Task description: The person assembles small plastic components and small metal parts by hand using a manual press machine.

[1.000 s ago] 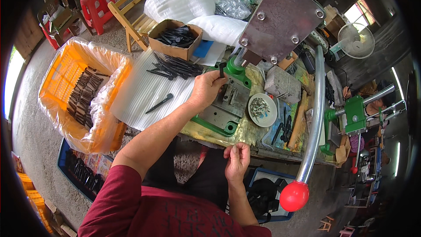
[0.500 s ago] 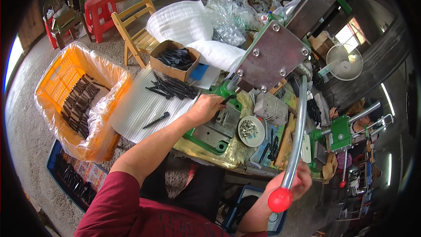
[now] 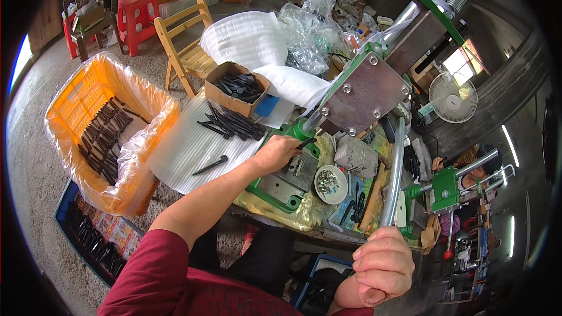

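My left hand (image 3: 277,154) is closed on a slim black part (image 3: 307,143), holding it at the green-framed hand press (image 3: 363,95), just below the press head. Fingers wrapped round its lower end, my right hand (image 3: 383,264) grips the press's metal lever (image 3: 393,178); the red knob is hidden inside the fist. Beneath my left hand lies the steel fixture (image 3: 297,167) on the press base. A white bowl (image 3: 331,185) of small metal pieces stands beside the base. On white foam sheeting (image 3: 175,161) lie a loose black part (image 3: 211,165) and a pile of black parts (image 3: 233,123).
A cardboard box (image 3: 235,89) of black parts stands behind the pile. At left is an orange crate (image 3: 111,140) lined with plastic, holding rows of dark parts. A grey block (image 3: 356,157) sits right of the press. Another person works at a second green press (image 3: 446,190).
My right hand has closed round the lever's knob end, covering the red ball. The view has shifted slightly. My left hand stays at the press with the black part.
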Available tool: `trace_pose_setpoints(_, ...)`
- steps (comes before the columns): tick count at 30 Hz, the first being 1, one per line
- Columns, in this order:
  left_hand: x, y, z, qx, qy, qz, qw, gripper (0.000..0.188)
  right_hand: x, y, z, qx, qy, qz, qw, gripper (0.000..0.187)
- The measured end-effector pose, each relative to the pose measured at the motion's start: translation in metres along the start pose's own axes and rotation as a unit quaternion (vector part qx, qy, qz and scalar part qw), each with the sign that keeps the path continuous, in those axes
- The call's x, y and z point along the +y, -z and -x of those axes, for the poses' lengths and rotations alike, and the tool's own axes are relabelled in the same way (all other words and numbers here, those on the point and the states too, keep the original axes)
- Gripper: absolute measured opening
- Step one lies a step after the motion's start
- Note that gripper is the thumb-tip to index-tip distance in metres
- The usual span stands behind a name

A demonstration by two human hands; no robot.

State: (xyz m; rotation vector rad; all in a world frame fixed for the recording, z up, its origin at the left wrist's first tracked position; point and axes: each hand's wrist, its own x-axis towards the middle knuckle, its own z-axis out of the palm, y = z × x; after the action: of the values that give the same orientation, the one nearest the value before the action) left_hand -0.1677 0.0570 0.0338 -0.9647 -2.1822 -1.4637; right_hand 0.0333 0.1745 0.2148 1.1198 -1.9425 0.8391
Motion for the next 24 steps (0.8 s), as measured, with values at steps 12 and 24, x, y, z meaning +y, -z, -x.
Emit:
trace_pose_setpoints(12,-0.001,-0.002,0.002,0.001,-0.009,0.010,1.000,0.014,-0.009,-0.007,-0.007,0.080,-0.052,-0.002,0.995,0.039)
trace_pose_setpoints(24,0.003,0.004,0.005,-0.008,0.021,0.005,1.000,0.012,0.009,-0.013,0.054,0.028,-0.061,0.020,0.998,0.024)
